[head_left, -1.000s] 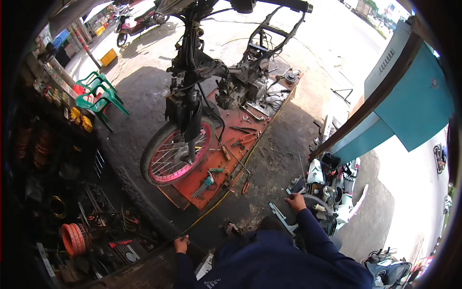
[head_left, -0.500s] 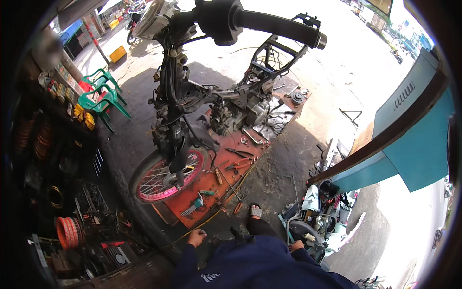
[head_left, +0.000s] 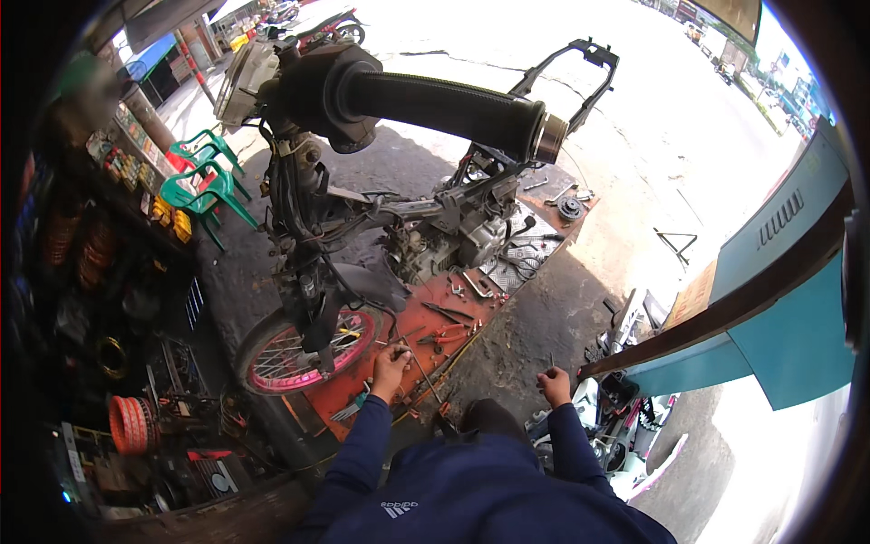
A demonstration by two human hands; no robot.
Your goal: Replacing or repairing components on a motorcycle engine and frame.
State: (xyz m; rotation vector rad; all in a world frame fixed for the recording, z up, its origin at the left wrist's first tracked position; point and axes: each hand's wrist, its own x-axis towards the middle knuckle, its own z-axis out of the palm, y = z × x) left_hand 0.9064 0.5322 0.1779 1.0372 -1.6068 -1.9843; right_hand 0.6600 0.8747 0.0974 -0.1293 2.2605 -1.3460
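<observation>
A stripped motorcycle stands before me, with a bare frame [head_left: 362, 218], an exposed engine [head_left: 480, 238] and a front wheel [head_left: 299, 349] with a pink rim. My left hand [head_left: 391, 374] is raised over the red work board beside that wheel. Its fingers are pinched together, and whatever they hold is too small to make out. Lower right, my right hand [head_left: 555, 388] is closed, with a thin dark rod [head_left: 551, 359] rising from its fingers. Red-handled pliers [head_left: 444, 337] lie on the board ahead of my left hand.
The handlebar grip [head_left: 444, 113] juts across the upper middle. Loose tools and a metal tray [head_left: 507, 267] lie on the red board [head_left: 426, 304]. To my right are a teal cabinet [head_left: 788, 317] and a heap of parts [head_left: 616, 444]. Green chairs [head_left: 208, 186] and dark shelving stand left.
Both hands have risen and reached forward from near my body. The handlebar looks larger and closer, and my view has shifted. The thin rod now shows at my right hand.
</observation>
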